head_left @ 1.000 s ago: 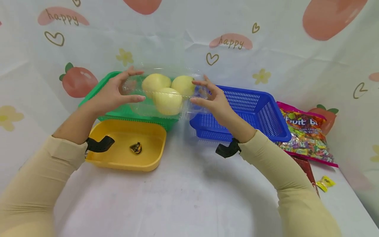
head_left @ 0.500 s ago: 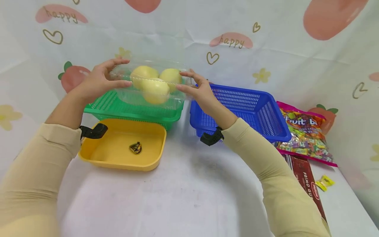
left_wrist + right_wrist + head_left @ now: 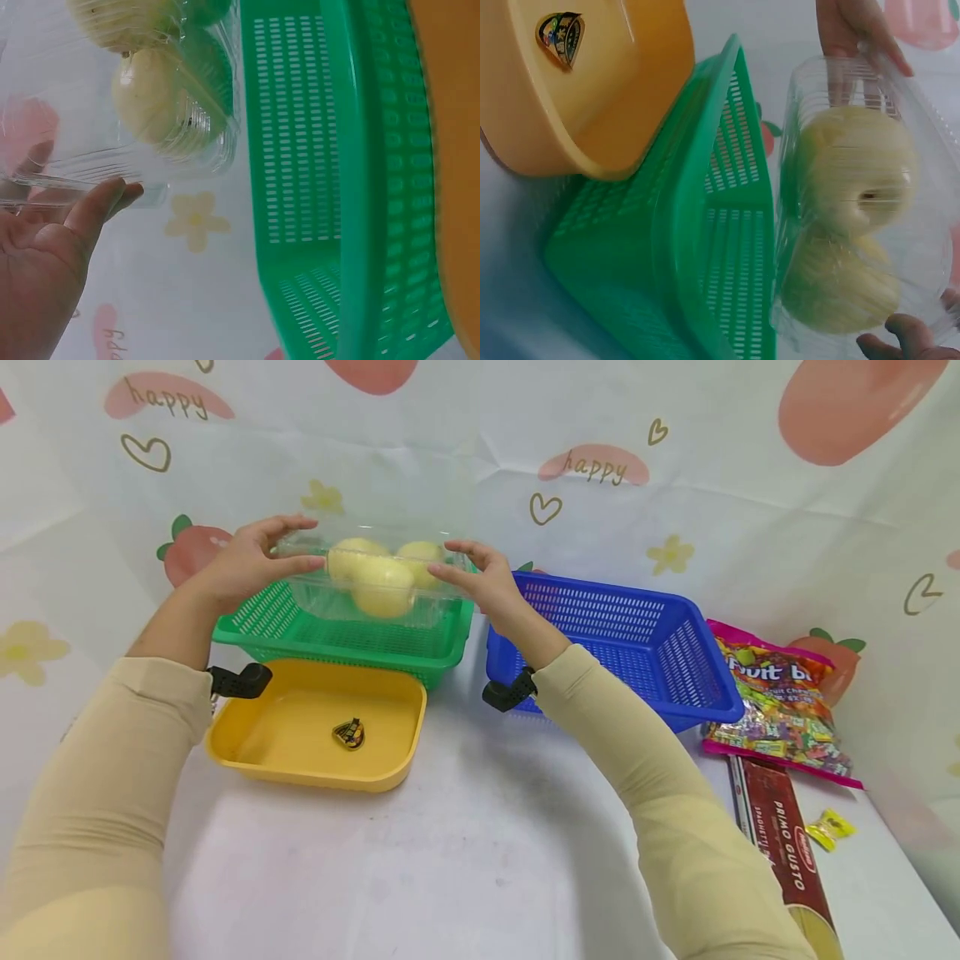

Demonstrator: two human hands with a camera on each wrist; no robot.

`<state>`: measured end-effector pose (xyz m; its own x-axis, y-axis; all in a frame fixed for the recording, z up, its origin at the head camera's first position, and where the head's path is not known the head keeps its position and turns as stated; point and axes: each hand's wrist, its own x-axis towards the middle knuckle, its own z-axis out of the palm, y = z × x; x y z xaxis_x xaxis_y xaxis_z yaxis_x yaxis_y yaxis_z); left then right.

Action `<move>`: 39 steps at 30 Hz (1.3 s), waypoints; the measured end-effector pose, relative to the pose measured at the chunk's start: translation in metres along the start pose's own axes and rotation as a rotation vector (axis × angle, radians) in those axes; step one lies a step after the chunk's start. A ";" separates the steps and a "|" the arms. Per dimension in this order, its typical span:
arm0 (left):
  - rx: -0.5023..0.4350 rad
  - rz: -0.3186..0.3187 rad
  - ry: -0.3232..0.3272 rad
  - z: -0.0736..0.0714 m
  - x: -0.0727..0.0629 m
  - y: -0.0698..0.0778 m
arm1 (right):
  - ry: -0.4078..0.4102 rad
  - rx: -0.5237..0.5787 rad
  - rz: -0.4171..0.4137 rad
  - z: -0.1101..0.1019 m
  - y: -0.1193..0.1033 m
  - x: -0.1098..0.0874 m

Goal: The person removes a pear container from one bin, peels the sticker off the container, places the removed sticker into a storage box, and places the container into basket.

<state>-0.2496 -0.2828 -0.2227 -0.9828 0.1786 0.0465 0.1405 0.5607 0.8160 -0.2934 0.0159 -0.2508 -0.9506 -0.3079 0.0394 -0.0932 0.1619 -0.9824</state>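
Note:
A clear plastic clamshell box with three pale yellow, round, pear-like fruits is held up between both hands, over the back of the green basket. My left hand grips its left end, thumb in front and fingers over the far side. At the other end, my right hand pinches the box between thumb and fingers. The left wrist view shows the left hand at the box edge, beside the basket's perforated wall. In the right wrist view, only the right hand's fingertips show.
In front of the green basket sits a yellow basin with a small dark sticker-like piece inside. A blue basket stands to the right. Beyond it lie a fruit candy bag, a spaghetti pack and a yellow-wrapped candy.
Both hands have carried the box of fruits leftward, up at first and then slightly down over the green basket. More of the blue basket and spaghetti pack now shows.

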 end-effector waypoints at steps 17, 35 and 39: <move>0.033 -0.092 0.021 -0.001 0.004 -0.016 | -0.048 -0.020 0.067 0.016 0.013 0.023; -0.019 -0.182 -0.088 0.010 0.010 -0.039 | -0.070 -0.137 0.208 0.024 0.028 0.023; -0.021 -0.192 -0.099 0.011 0.010 -0.041 | -0.106 -0.180 0.228 0.026 0.031 0.023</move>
<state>-0.2635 -0.2945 -0.2620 -0.9745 0.1496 -0.1669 -0.0515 0.5754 0.8162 -0.3106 -0.0105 -0.2847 -0.9176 -0.3394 -0.2068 0.0589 0.3984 -0.9153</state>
